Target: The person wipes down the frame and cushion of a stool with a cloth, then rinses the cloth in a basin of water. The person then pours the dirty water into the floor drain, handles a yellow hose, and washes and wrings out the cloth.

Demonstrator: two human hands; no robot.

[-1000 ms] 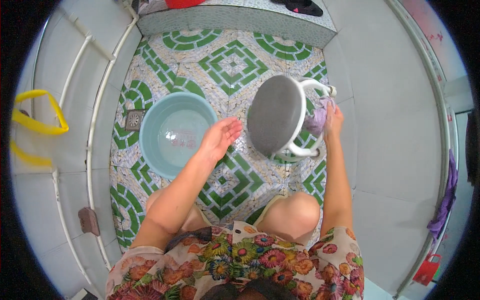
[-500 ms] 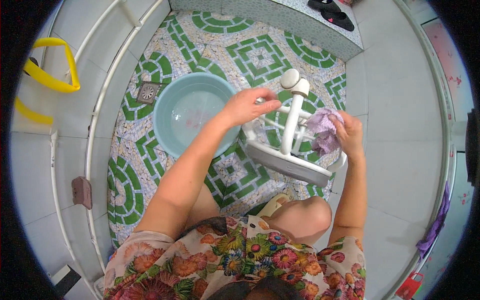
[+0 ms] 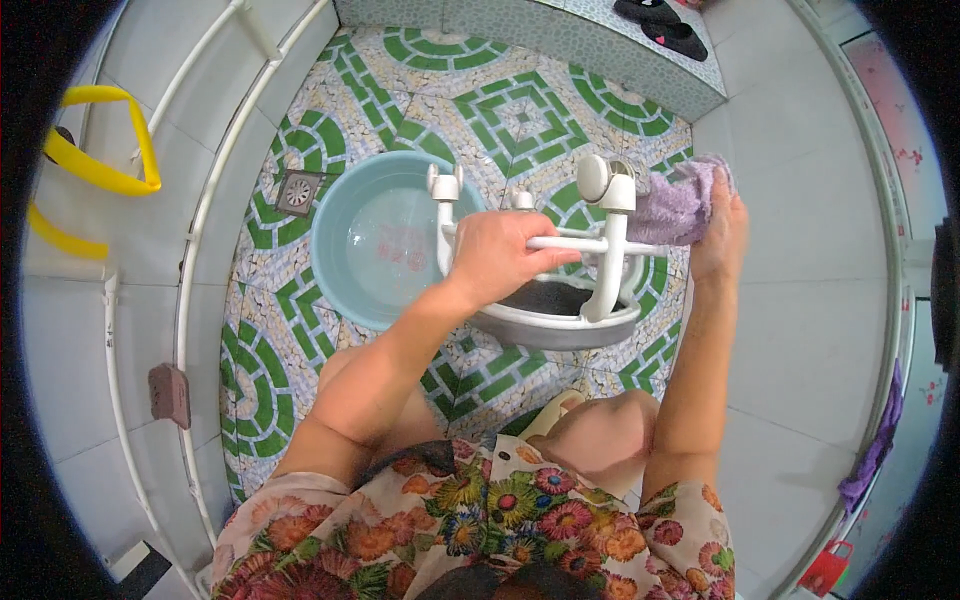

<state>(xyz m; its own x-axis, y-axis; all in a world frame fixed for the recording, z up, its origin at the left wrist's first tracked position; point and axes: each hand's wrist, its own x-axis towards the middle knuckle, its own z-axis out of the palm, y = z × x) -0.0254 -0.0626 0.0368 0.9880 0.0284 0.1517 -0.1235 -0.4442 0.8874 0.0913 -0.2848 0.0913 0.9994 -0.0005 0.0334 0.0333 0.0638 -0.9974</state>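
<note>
My left hand (image 3: 508, 258) is closed round a white crossbar of a small rolling stool (image 3: 608, 265). The stool is overturned, its white legs and casters pointing up and its grey padded seat (image 3: 570, 334) underneath. Held in my right hand (image 3: 722, 235) is a purple towelling cloth (image 3: 680, 208), bunched up beside the stool's right-hand caster. Left of the stool stands a pale blue basin (image 3: 332, 300) with water in it. One stool leg overlaps the basin's right side.
A square floor drain (image 3: 297, 192) lies left of the basin on the green-and-white patterned floor. White pipes (image 3: 195, 220) and a yellow strap (image 3: 100, 172) are along the left wall. Dark slippers (image 3: 674, 40) rest on the far ledge. A purple cloth (image 3: 878, 440) hangs at the right.
The stool has turned and tipped, so more casters and the dark underside of its seat show. My left hand has taken hold of the crossbar. My right hand with the cloth has moved up and right.
</note>
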